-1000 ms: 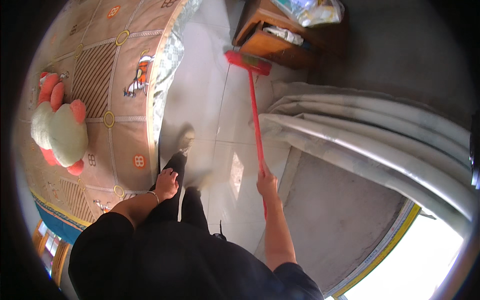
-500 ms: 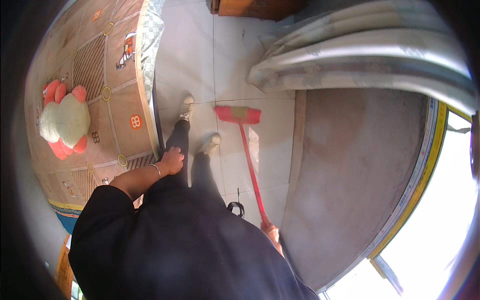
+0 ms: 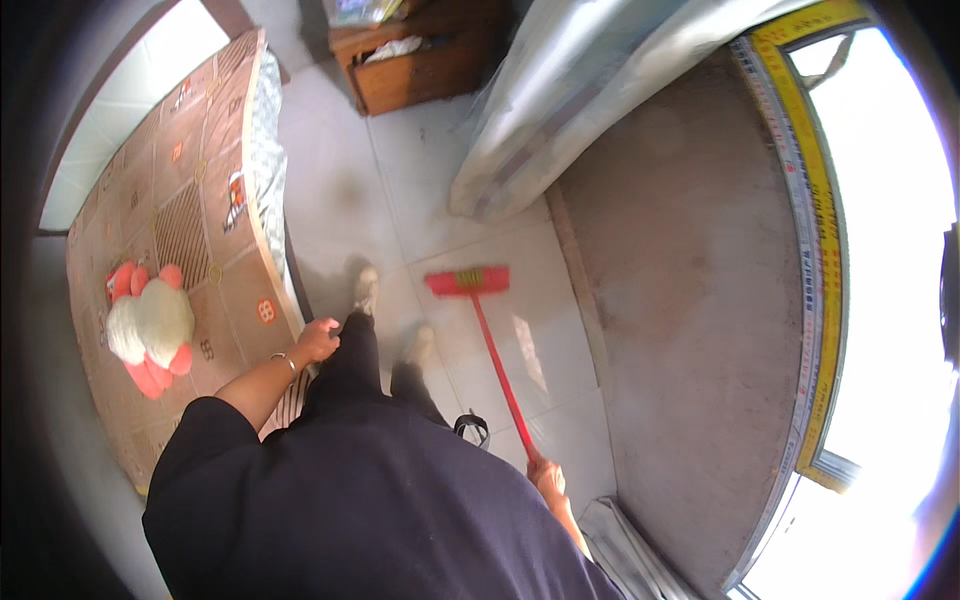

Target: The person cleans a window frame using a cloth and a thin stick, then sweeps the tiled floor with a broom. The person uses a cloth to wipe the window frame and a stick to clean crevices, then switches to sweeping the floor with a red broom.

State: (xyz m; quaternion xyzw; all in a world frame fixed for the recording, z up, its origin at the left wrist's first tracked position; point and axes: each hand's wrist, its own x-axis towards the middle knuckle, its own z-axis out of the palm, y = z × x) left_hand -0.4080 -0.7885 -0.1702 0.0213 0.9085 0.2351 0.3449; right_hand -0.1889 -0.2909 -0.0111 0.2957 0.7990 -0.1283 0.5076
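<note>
A red broom slants across the tiled floor, its wide red head with a yellowish-green middle resting on the tiles ahead of my feet. Wrapped round the upper end of its handle is my right hand, low at the right of my body. My left hand hangs beside my left thigh, close to the bed's edge, with fingers loosely curled and nothing visible in them. A bracelet circles that wrist. My light shoes stand on the floor left of the broom head.
On the left is a bed with a brown patterned cover and a pink-and-cream plush toy. A wooden cabinet stands ahead. Pale curtains hang at the far right, beside a brown wall panel and a bright window.
The view has tilted forward and turned, bringing more of the cabinet and bed end into sight. The broom stays in my right hand, its head still ahead of my feet.
</note>
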